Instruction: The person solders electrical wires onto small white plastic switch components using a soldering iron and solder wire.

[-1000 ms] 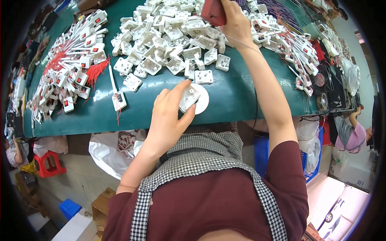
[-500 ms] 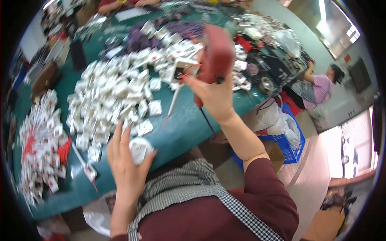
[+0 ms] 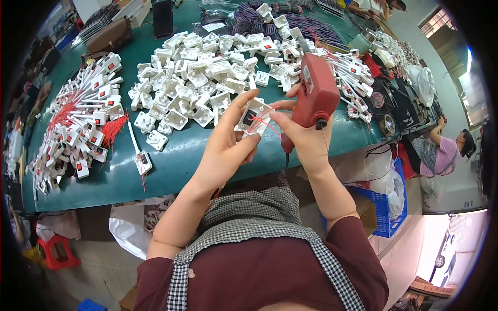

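Note:
My left hand is closed round the rim of an open white plastic housing, fingers behind it and thumb on its near edge. Inside the housing sit a black switch and thin red wires. Wrapped round the grip of a red corded power drill, my right hand also has its fingertips at the housing's right edge by the wires. The drill points away from me. Beyond my hands lies a heap of white plastic housings.
Assembled white switch pieces with red wires are piled at the left. One piece with a white lead lies apart. Purple cable bundles sit at the back. A blue crate stands below the table's right side; another person is beyond.
The left hand has left a round white piece near the table edge and taken hold of the wired housing, which was by the right hand. The drill is nearer me. The view has shifted.

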A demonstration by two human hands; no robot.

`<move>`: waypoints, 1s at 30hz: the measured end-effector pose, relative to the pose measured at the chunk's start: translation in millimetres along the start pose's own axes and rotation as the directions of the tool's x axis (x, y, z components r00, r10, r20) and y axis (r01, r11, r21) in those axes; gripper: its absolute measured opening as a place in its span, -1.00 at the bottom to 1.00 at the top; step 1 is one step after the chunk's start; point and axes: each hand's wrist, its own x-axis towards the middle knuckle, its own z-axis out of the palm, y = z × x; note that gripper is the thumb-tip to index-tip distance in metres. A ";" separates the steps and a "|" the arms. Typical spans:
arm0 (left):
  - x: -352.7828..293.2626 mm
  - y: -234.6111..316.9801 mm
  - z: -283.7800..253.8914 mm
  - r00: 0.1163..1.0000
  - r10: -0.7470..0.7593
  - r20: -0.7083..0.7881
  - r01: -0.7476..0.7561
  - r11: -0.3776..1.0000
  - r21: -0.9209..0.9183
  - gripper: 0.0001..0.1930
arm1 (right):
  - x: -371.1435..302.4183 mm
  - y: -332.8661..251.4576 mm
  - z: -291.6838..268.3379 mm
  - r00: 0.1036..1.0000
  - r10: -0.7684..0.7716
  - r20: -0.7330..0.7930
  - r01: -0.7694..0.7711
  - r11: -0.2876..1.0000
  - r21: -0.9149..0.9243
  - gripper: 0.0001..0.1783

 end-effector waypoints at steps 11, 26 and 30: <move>-18.7 -18.2 -13.0 0.978 0.185 -0.098 -0.169 0.973 0.155 -0.89 | -25.2 -3.3 13.1 0.942 -0.243 0.232 0.297 0.924 -0.239 0.13; -39.4 1.0 -30.6 0.997 -0.077 0.031 0.076 0.996 0.047 -0.86 | -33.7 0.3 19.3 0.899 -0.188 0.395 0.251 0.961 -0.114 0.14; -51.8 7.4 -39.7 0.989 -0.143 0.039 0.140 0.986 0.086 -0.84 | -34.5 -10.6 22.1 0.873 0.114 0.474 -0.171 0.982 0.079 0.08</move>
